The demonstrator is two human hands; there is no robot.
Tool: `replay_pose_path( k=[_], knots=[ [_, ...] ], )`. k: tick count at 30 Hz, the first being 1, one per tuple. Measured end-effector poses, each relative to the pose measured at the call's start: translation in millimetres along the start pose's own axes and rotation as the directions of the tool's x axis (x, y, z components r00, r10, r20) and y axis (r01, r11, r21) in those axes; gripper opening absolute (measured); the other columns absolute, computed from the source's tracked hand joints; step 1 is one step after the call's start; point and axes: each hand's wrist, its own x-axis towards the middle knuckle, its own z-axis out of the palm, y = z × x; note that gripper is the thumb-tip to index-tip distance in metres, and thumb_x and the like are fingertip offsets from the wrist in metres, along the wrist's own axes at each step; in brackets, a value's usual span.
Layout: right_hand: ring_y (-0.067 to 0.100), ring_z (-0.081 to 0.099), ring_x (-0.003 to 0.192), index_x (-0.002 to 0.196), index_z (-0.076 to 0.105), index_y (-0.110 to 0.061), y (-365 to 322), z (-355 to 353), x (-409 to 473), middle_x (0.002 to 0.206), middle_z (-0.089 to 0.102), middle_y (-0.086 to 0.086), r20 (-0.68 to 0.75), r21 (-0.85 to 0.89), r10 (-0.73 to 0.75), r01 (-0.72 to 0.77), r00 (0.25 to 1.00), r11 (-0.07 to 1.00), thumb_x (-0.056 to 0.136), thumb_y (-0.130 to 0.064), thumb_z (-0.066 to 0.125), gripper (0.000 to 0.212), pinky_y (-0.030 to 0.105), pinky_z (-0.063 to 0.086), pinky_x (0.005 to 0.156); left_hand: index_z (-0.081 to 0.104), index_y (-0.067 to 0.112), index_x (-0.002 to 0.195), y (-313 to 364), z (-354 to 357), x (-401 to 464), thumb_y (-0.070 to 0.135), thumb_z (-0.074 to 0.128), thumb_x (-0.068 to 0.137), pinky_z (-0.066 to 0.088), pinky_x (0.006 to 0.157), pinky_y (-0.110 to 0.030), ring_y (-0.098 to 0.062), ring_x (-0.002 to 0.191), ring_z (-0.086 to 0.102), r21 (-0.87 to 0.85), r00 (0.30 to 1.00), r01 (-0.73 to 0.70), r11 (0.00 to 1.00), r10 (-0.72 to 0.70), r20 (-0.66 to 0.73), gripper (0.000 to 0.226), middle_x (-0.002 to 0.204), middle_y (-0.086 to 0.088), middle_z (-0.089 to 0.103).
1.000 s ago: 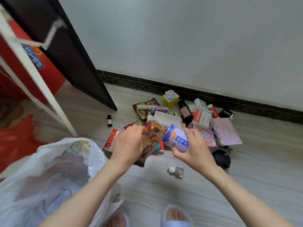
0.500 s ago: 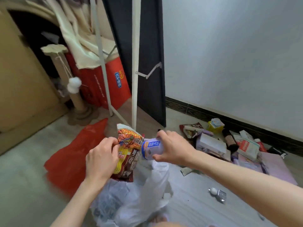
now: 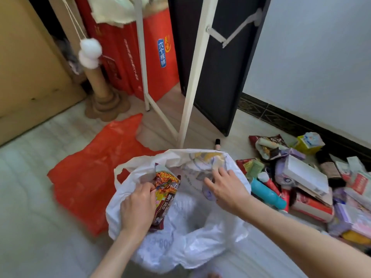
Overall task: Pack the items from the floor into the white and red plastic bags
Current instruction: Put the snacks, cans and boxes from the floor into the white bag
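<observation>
Over the white bag (image 3: 180,227), the left hand (image 3: 136,207) pinches a snack packet (image 3: 166,189); the right hand (image 3: 226,189) is spread, releasing a barely visible bottle. The red bag (image 3: 96,177) lies flat; a large pile (image 3: 311,183) remains.

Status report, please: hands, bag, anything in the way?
Left hand grips snack packet in white bag. Right hand open over bag mouth, fingers spread. Red bag flat beside it. Nothing blocking.

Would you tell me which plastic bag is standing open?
The white plastic bag, open beneath both hands; the red plastic bag lies flat on the floor.
</observation>
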Motion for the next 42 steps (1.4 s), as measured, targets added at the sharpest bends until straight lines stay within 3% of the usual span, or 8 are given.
replay_pose_path(
  k=[3, 11, 15, 18, 23, 28, 32, 42],
  knots=[
    [0.029, 0.056, 0.086, 0.106, 0.058, -0.013, 21, -9, 23, 0.099, 0.060, 0.016, -0.042, -0.098, 0.051, -0.055, 0.998, 0.994, 0.060, -0.029, 0.074, 0.051, 0.030, 0.040, 0.064, 0.063, 0.009, 0.082, -1, 21, 9, 0.011, 0.061, 0.084, 0.044, 0.048, -0.036, -0.032, 0.057, 0.060, -0.004, 0.999, 0.023, 1.000, -0.023, 0.046, 0.004, 0.071, -0.011, 0.065],
    [0.030, 0.043, 0.104, 0.117, 0.040, -0.007, -31, 48, 41, 0.113, 0.049, 0.019, 0.121, 0.293, 0.077, -0.110, 0.990, 0.950, 0.079, -0.025, 0.059, 0.046, 0.037, 0.035, 0.075, 0.063, 0.005, 0.089, 7, 43, 25, -0.003, 0.067, 0.077, 0.047, 0.046, -0.034, -0.029, 0.059, 0.063, 0.120, 0.979, -0.188, 0.975, 0.175, 0.108, 0.015, 0.073, -0.010, 0.066],
    [0.032, 0.041, 0.107, 0.115, 0.041, -0.005, -54, 66, 39, 0.115, 0.047, 0.020, 0.146, 0.331, 0.123, -0.166, 0.982, 0.929, 0.082, -0.022, 0.055, 0.040, 0.038, 0.032, 0.074, 0.060, 0.000, 0.113, 10, 50, 14, -0.001, 0.072, 0.070, 0.055, 0.073, -0.035, -0.029, 0.088, 0.068, 0.146, 0.952, -0.292, 0.945, 0.272, 0.142, 0.044, 0.100, -0.016, 0.069],
    [0.032, 0.040, 0.109, 0.116, 0.041, -0.004, -63, 71, 40, 0.116, 0.046, 0.021, 0.149, 0.342, 0.123, -0.168, 0.981, 0.925, 0.084, -0.016, 0.051, 0.035, 0.038, 0.030, 0.073, 0.029, -0.001, 0.140, 4, 53, 5, 0.010, 0.056, 0.085, 0.035, 0.107, -0.035, -0.028, 0.130, 0.042, 0.211, 0.936, -0.297, 0.931, 0.241, 0.256, 0.063, 0.144, -0.019, 0.039],
    [0.036, 0.041, 0.114, 0.129, 0.035, -0.006, -61, 56, 35, 0.124, 0.042, 0.020, 0.179, 0.373, 0.100, -0.161, 0.979, 0.914, 0.090, -0.013, 0.046, 0.042, 0.042, 0.040, 0.084, 0.004, 0.008, 0.147, 4, 44, 9, 0.022, 0.036, 0.095, 0.018, 0.117, -0.033, -0.020, 0.143, 0.015, 0.221, 0.910, -0.279, 0.934, 0.184, 0.372, 0.063, 0.156, -0.010, 0.009],
    [0.032, 0.051, 0.104, 0.120, 0.046, -0.006, -37, 14, -8, 0.116, 0.051, 0.015, -0.056, 0.395, 0.041, -0.015, 0.998, 0.918, 0.088, -0.015, 0.049, 0.033, 0.039, 0.042, 0.081, 0.029, 0.007, 0.143, 35, 28, -9, 0.017, 0.051, 0.090, 0.022, 0.114, -0.039, -0.027, 0.140, 0.025, 0.125, 0.896, -0.362, 0.924, 0.308, 0.319, 0.058, 0.151, -0.013, 0.026],
    [0.024, 0.061, 0.093, 0.095, 0.061, -0.012, 17, -22, -58, 0.094, 0.065, 0.005, -0.345, 0.158, -0.029, 0.088, 0.938, 0.984, 0.077, -0.013, 0.053, 0.020, 0.033, 0.050, 0.085, 0.055, -0.001, 0.123, 82, 13, -14, 0.004, 0.074, 0.070, 0.041, 0.095, -0.055, -0.040, 0.124, 0.046, 0.069, 0.858, -0.498, 0.865, 0.479, 0.187, 0.056, 0.132, -0.021, 0.052],
    [0.032, 0.063, 0.089, 0.107, 0.061, -0.005, 112, 36, -186, 0.102, 0.065, 0.014, -0.182, 0.366, 0.527, -0.440, 0.830, 0.820, 0.069, -0.011, 0.070, 0.039, 0.039, 0.054, 0.076, 0.033, 0.013, 0.141, 209, 40, -18, 0.021, 0.047, 0.094, 0.020, 0.114, -0.036, -0.024, 0.142, 0.017, -0.044, 0.673, -0.714, 0.699, 0.702, 0.235, 0.050, 0.150, -0.009, 0.028]
  ],
)
